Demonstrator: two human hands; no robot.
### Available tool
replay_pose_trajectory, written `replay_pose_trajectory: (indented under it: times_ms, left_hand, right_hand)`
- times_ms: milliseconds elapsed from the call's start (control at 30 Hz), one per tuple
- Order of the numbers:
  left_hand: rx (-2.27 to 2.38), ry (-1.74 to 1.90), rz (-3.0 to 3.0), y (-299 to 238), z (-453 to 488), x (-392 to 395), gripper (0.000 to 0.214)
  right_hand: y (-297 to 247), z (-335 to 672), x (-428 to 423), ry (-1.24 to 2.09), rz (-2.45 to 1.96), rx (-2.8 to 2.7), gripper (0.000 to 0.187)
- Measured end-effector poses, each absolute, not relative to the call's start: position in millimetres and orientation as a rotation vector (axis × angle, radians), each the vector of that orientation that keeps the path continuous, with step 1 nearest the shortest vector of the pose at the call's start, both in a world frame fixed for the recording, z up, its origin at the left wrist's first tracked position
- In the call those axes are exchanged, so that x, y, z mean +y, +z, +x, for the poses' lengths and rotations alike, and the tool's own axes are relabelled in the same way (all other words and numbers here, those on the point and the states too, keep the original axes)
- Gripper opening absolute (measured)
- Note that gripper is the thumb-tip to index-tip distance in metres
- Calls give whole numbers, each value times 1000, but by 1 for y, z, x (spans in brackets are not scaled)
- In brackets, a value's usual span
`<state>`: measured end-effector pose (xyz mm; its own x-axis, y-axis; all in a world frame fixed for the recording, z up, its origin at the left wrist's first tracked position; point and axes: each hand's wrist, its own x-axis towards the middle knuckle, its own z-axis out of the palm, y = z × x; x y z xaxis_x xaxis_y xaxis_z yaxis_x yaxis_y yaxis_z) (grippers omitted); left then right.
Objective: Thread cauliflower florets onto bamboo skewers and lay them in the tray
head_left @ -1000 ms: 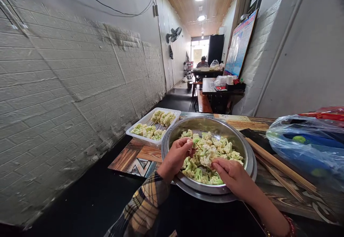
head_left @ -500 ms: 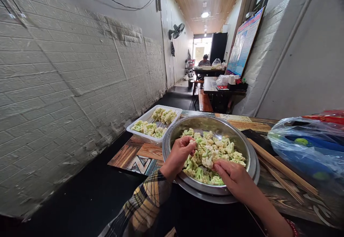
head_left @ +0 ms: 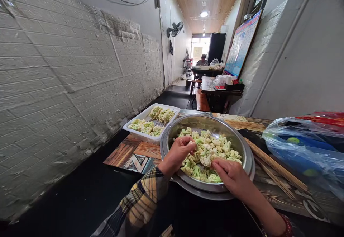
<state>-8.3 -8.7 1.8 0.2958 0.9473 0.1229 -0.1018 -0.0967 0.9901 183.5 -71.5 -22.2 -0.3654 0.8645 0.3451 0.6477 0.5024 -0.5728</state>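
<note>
Over a wide steel bowl (head_left: 245, 151) full of cut cauliflower (head_left: 213, 143), both of my hands are closed in a pinch. My left hand (head_left: 180, 152), at the bowl's left side, has thumb and fingertips together on a small cauliflower floret, mostly hidden by the fingers. Lower right, my right hand (head_left: 228, 172) grips a larger pale cauliflower floret (head_left: 206, 159) between thumb and fingers. Whether a skewer runs through either piece, I cannot tell. Left of the bowl, a white tray (head_left: 142, 136) holds cauliflower pieces on thin sticks (head_left: 149, 117).
Bamboo skewers (head_left: 276, 163) lie in a bundle right of the bowl on the patterned wooden tabletop (head_left: 120, 152). Beyond them sits a clear plastic bag (head_left: 303, 147) with blue and green contents. Farther back are another table (head_left: 209, 83), a bench (head_left: 202, 100) and a seated person (head_left: 202, 60).
The whole view has shifted slightly, so the bowl, tray and bag appear a little farther left. Both hands keep nearly the same pinch over the bowl.
</note>
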Motion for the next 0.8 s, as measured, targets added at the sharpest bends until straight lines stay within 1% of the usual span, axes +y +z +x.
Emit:
replay_pose_trajectory:
  times_ms: [233,367,533,800]
  left_hand:
    - [825,993,1418,2,-7,-11,9]
    - [813,1013,1392,3,-5,-13,14]
    - [818,1074,1277,-2,-5,-10,26]
    - [849,1033,1379,-5,-5,-6,26]
  right_hand:
    - [-20,182,-72,414,-1198,-2114,31]
    - [-19,182,-70,403,-1219,-2102,33]
    - [-20,183,-69,415,-1232,-2061,32]
    - [-19,183,-71,361,-1279,-2150,29]
